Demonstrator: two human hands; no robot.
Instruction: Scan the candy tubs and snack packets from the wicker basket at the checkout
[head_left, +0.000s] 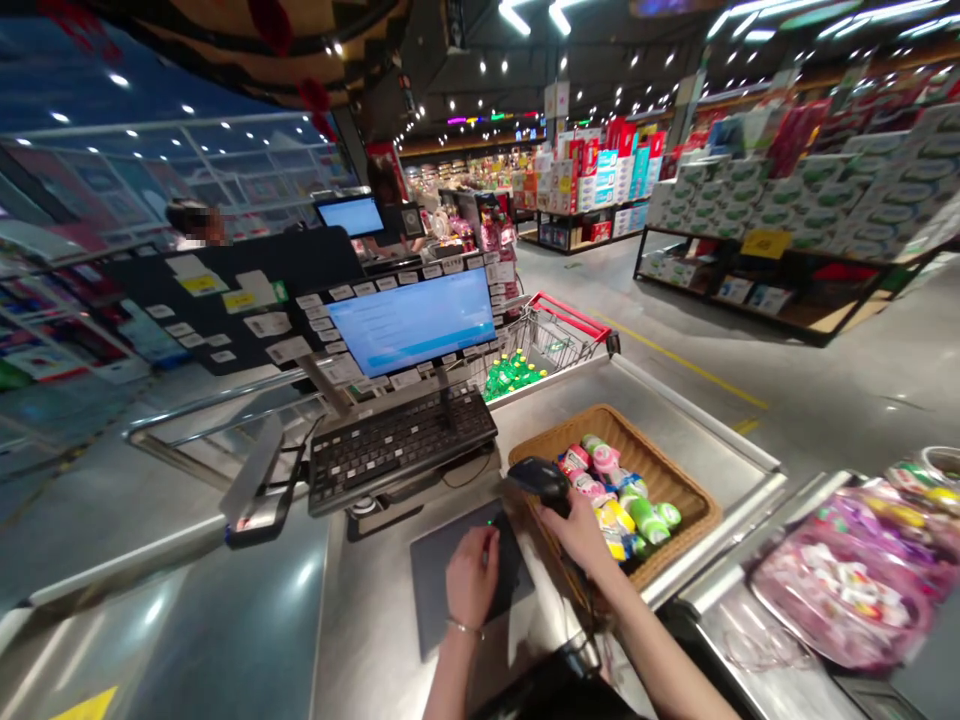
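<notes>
My right hand [579, 528] is wrapped round the handle of a black barcode scanner [541, 478], whose head sits over the near-left rim of a brown wicker basket [686, 470]. Colourful small bottles [611, 490] in pink, yellow and green wrapping lie in the basket. My left hand [472, 572], with a thin bracelet at the wrist, is over a dark flat pad [435, 580] in the metal counter. Its fingers are curled in, and whether anything is inside them is hidden.
A keyboard [401, 440] and a lit monitor [416, 320] stand ahead. Behind the counter, a shopping cart [570, 315] holds green bottles [512, 375]. Pink bagged packages [840, 590] lie at right. Another person [196, 222] is at far left.
</notes>
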